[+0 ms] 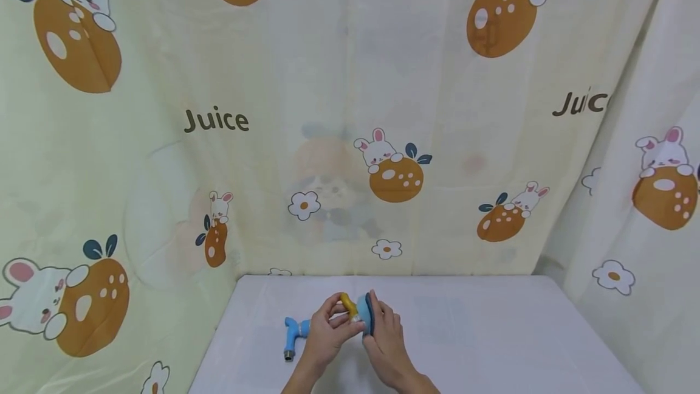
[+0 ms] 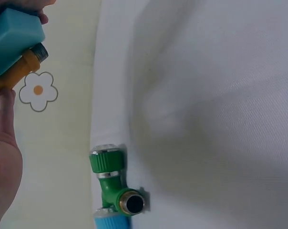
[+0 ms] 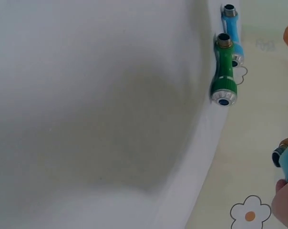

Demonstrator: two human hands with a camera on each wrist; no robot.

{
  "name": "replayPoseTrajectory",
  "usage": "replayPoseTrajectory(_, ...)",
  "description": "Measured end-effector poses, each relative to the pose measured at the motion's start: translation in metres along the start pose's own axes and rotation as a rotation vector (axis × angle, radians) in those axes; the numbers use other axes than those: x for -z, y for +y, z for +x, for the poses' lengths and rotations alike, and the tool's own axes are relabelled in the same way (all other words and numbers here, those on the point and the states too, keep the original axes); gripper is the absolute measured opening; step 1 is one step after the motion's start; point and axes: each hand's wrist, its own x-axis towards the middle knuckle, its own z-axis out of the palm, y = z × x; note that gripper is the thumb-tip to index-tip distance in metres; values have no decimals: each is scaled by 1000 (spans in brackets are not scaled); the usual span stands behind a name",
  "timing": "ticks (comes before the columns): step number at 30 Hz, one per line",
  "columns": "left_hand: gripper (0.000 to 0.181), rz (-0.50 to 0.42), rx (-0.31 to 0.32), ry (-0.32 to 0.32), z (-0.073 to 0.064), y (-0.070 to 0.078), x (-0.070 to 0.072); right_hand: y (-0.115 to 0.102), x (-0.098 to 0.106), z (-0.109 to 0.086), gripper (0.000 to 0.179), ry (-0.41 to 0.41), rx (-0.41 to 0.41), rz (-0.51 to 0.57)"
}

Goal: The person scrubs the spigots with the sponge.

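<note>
Rabbit-and-orange curtain (image 1: 339, 78) behind, white table (image 1: 465, 333) below, and look at the grip: left hand (image 1: 326, 336) pinching an orange tap (image 1: 347, 304), right hand (image 1: 388, 345) gripping a two-tone blue sponge (image 1: 363, 311), the pair touching above the table! Over left, a light-blue tap (image 1: 293, 328) and a green tap (image 2: 110, 186) lie close together.

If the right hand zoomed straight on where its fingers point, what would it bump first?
Probably the printed curtain behind the table; nothing else shows ahead of the right hand, though depth is hard to judge.
</note>
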Motion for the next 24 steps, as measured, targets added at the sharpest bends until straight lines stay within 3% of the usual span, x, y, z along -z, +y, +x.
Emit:
replayPoseTrajectory(9, 90, 12, 6, 9, 0, -1, 3, -9, -1, 1, 84, -29, -46, -110)
replayPoseTrajectory(18, 93, 115, -57, -57, -6, 3, -7, 9, 2, -1, 78, -38, 24, -264)
replayPoseTrajectory(24, 93, 121, -72, -20, -9, 1, -11, 13, 3, 1, 82, -67, 33, -322)
